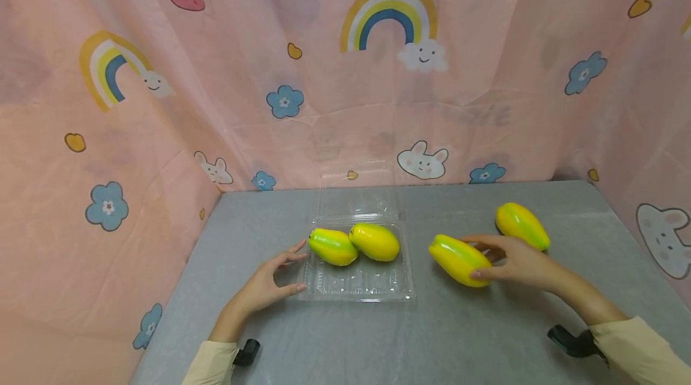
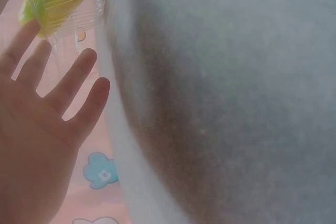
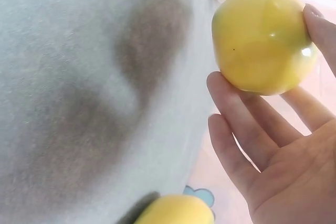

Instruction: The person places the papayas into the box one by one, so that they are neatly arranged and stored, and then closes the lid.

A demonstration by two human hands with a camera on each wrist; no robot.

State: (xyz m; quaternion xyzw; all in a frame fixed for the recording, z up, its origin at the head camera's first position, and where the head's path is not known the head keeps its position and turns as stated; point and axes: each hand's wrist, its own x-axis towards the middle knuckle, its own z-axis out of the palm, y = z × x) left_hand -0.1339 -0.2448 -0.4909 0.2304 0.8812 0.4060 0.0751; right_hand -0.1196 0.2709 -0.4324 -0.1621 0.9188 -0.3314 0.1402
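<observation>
A yellow papaya (image 1: 459, 260) with a green tint is held in my right hand (image 1: 515, 262), thumb on the near side and fingers on the far side. The right wrist view shows the held papaya (image 3: 262, 43) end-on, off the table. My left hand (image 1: 264, 283) is at the left edge of a clear plastic clamshell box (image 1: 356, 298), its fingers spread and fairly straight; fingertips touch or nearly touch the rim. Inside the box, toward its back, lie a greener papaya (image 1: 333, 247) and a yellow papaya (image 1: 375, 242), side by side. The box's lid (image 1: 356, 202) stands open behind.
Another papaya (image 1: 522, 226) lies on the grey table (image 1: 259, 217) behind my right hand. A pink printed curtain (image 1: 335, 121) rises along the back and both sides. Dark wrist cameras stick out from both cuffs.
</observation>
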